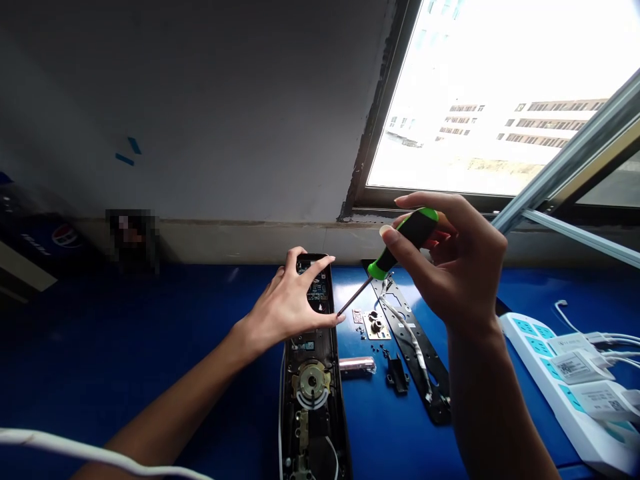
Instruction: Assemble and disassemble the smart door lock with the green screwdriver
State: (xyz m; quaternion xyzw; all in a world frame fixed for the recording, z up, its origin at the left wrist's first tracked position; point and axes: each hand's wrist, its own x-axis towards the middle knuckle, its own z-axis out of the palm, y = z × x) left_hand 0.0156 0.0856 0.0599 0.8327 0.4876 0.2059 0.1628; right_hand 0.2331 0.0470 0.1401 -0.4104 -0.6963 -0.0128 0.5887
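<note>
A long black electronic lock housing point(313, 427) lies with its inside facing up, showing circuit boards, a round metal part and white wires. My left hand point(287, 307) grips its far end, index finger reaching to the right edge. The left thumb lies by the screwdriver tip, and a screw there is too small to make out. My right hand point(450, 260) holds a screwdriver point(405, 243) with a black and green handle, slanted down to the left. Its shaft meets the housing's right edge. What lies under my left palm is hidden.
Right of the housing are a black perforated plate point(420, 360) with a wrapped cable, a small metal plate point(376, 325), a black bracket point(398, 375), loose screws and a pink cylinder point(357, 365). A power strip point(550, 393) with plugged-in adapters stands right; a white cable point(100, 455) crosses front left.
</note>
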